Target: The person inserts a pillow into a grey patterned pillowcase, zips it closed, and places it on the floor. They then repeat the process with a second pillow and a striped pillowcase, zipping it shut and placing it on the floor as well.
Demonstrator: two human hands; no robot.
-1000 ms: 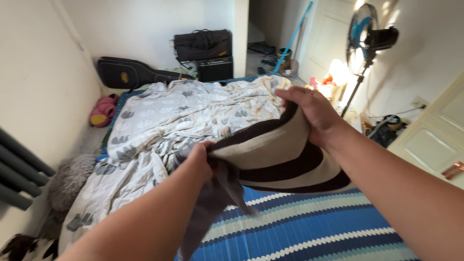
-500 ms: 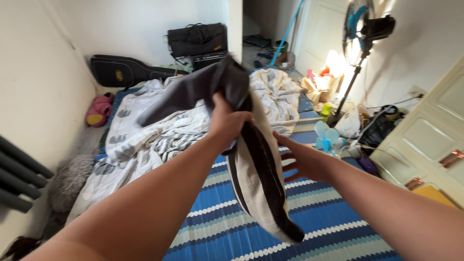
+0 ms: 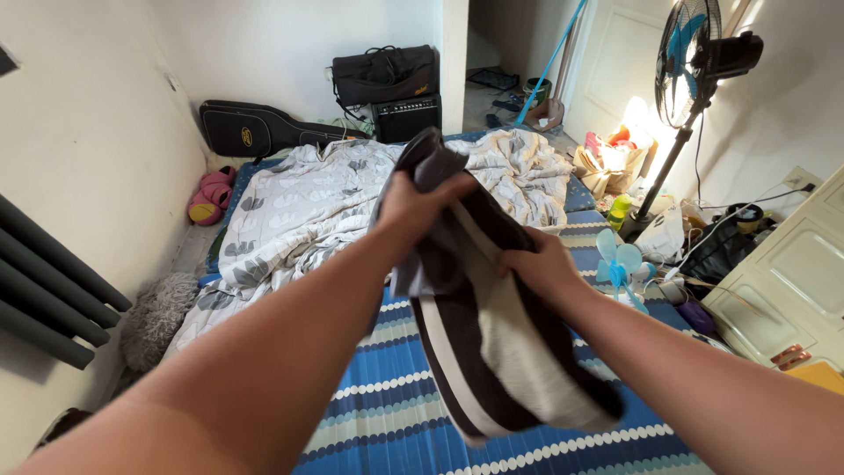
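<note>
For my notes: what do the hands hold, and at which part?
Left hand grips the striped pillow at its top end; right hand holds its side edge.

I'm looking into a home bedroom: rumpled bedsheet (image 3: 299,211) on a floor mattress (image 3: 396,396), guitar case (image 3: 255,132), standing fan (image 3: 694,66).

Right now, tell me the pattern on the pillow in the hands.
Broad dark brown and cream stripes on the pillow, clearest in the head view.
</note>
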